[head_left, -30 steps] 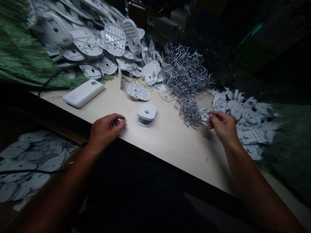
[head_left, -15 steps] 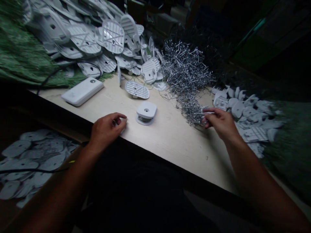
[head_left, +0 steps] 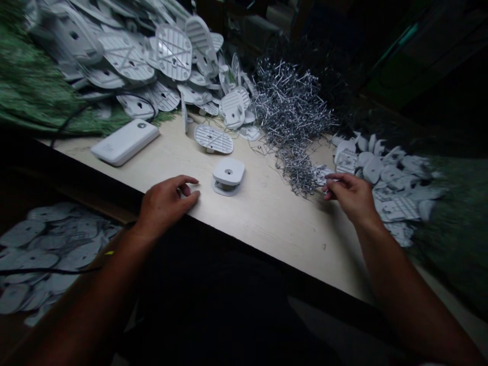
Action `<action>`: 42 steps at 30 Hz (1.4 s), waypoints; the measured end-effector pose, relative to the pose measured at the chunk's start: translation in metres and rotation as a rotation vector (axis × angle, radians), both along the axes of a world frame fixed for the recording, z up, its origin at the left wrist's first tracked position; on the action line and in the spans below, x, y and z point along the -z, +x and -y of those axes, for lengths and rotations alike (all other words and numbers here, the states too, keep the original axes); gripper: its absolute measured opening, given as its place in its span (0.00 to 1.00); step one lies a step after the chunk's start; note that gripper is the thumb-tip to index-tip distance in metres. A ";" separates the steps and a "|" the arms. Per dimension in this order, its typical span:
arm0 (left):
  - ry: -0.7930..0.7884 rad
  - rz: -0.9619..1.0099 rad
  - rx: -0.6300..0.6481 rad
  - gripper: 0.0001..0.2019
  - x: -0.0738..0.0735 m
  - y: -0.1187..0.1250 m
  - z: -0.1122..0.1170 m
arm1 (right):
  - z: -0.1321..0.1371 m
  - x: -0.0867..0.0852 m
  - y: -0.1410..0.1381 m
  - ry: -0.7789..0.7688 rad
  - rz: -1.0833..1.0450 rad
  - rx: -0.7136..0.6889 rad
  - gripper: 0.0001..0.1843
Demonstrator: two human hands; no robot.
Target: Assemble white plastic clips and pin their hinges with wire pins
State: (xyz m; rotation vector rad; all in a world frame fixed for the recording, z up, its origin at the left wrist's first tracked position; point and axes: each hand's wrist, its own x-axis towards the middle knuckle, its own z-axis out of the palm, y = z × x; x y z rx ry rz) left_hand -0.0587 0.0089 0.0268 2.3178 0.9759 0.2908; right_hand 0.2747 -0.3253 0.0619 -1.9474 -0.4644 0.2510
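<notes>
My left hand (head_left: 165,202) rests at the table's front edge, thumb and forefinger apart, holding nothing. To its right stands a white plastic clip-like piece (head_left: 229,173), made of a rounded top plate over a base plate. My right hand (head_left: 348,195) is beside the near end of a heap of thin metal pins or springs (head_left: 292,107). Its thumb and fingers are pinched together; what they hold, if anything, is too small to make out. Just beyond the fingertips lies a small pale ribbed part (head_left: 322,174).
Ribbed white plates (head_left: 129,58) are heaped at the back left, with one loose plate (head_left: 213,139) nearer. A white power bank (head_left: 125,142) with a black cable lies on the left. Smaller white parts (head_left: 385,175) pile up at right. More flat plates (head_left: 57,244) lie lower left.
My right hand has drawn slightly right, away from the metal heap, and more of the small pale part behind it shows. My left hand has hardly moved.
</notes>
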 end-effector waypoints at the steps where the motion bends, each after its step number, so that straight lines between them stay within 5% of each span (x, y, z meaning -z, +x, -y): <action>1: 0.001 -0.005 0.000 0.21 0.000 0.000 0.000 | -0.001 -0.003 0.000 0.022 -0.024 0.024 0.16; 10: -0.029 0.006 0.006 0.24 0.000 0.001 -0.002 | -0.006 -0.021 -0.006 0.161 -0.285 0.102 0.13; 16: -0.114 0.069 0.157 0.47 -0.004 0.020 -0.007 | -0.011 -0.031 -0.031 0.311 -0.466 0.024 0.12; 18: -0.120 0.100 0.224 0.50 -0.006 0.030 -0.009 | -0.021 -0.026 -0.050 0.255 -0.556 -0.050 0.12; 21: -0.114 0.132 0.298 0.41 -0.006 0.046 -0.008 | -0.041 -0.011 -0.079 0.185 -0.696 -0.101 0.09; 26: -0.092 0.192 0.239 0.35 -0.004 0.061 0.006 | -0.070 0.013 -0.110 0.188 -0.819 -0.078 0.06; 30: -0.141 0.280 0.118 0.34 -0.006 0.046 0.029 | -0.065 0.020 -0.114 0.007 -0.761 -0.128 0.03; 35: -0.333 0.301 0.140 0.26 -0.006 0.011 0.062 | -0.037 0.011 -0.092 -0.316 -0.411 -0.319 0.15; 42: -0.429 0.228 0.248 0.18 0.005 0.019 0.097 | -0.055 0.020 -0.082 -0.329 -0.009 -0.349 0.20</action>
